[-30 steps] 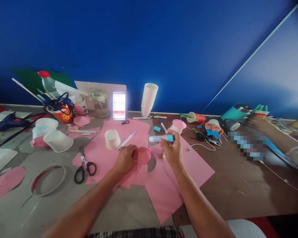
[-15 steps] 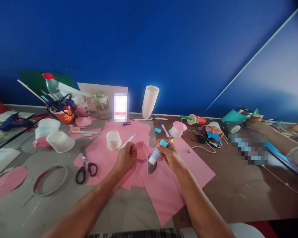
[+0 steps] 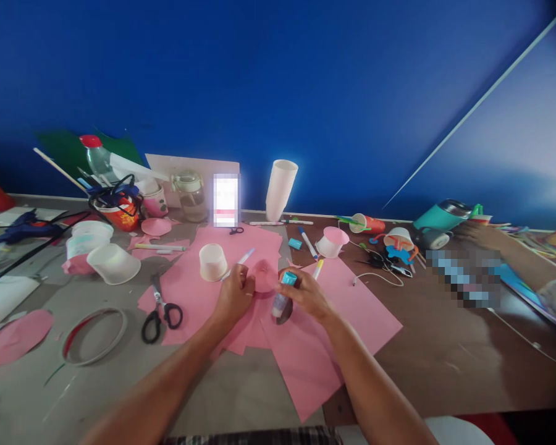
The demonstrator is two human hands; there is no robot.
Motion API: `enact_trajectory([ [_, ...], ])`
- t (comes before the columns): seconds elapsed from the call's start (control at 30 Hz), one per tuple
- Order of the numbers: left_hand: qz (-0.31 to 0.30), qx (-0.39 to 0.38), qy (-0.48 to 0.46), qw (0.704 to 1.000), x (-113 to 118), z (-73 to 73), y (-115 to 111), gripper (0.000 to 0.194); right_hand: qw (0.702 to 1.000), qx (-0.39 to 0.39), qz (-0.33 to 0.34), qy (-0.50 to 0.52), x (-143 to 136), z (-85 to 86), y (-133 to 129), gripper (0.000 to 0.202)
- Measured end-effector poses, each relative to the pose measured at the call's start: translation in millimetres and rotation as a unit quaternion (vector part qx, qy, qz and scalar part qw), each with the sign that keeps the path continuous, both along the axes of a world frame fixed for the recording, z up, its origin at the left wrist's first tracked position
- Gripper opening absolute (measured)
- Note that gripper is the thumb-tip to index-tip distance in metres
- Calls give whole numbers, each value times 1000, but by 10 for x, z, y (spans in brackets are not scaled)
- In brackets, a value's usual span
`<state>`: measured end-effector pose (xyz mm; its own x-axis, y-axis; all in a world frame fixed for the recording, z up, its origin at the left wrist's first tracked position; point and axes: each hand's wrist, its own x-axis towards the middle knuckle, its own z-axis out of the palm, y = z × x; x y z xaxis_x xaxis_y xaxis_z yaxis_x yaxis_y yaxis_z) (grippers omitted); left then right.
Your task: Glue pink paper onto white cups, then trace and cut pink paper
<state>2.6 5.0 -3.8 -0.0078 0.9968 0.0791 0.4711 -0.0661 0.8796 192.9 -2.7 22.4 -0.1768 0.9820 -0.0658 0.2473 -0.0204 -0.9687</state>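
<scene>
My left hand [image 3: 234,295] is closed on the edge of a small pink paper piece [image 3: 262,276], round and slightly cupped. Just across from it, my right hand [image 3: 308,295] grips a glue stick [image 3: 282,298], its turquoise end up and its white end tilted down. Beneath both hands lie overlapping pink paper sheets [image 3: 343,309]. A white paper cup [image 3: 212,262] stands upside down beyond my left hand, next to a pale marker [image 3: 241,262]. A yellow-tipped marker [image 3: 318,268] lies behind my right hand. A turquoise cap [image 3: 295,243] rests further back.
Black-handled scissors [image 3: 160,313] and a tape ring [image 3: 95,337] lie left. A cup with a pink top [image 3: 332,242] stands right. At the back are a tall cup stack [image 3: 282,190] and a glass jar [image 3: 189,194]. Another person's arm [image 3: 514,250] reaches in at far right.
My right hand has shifted slightly left, and the glue stick is now more upright and nearer the small pink paper. My left hand stays nearly in place, holding the paper.
</scene>
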Motion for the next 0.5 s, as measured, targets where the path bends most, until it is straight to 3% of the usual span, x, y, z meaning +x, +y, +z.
enact_trajectory([
  [0.2, 0, -12, -20, 1000, -1, 8, -4, 8, 999, 7, -1, -41, -42, 24, 2, 25],
  [0.5, -23, -22, -71, 997, 14, 9, -9, 20, 994, -67, -44, 72, -41, 53, -1, 31],
])
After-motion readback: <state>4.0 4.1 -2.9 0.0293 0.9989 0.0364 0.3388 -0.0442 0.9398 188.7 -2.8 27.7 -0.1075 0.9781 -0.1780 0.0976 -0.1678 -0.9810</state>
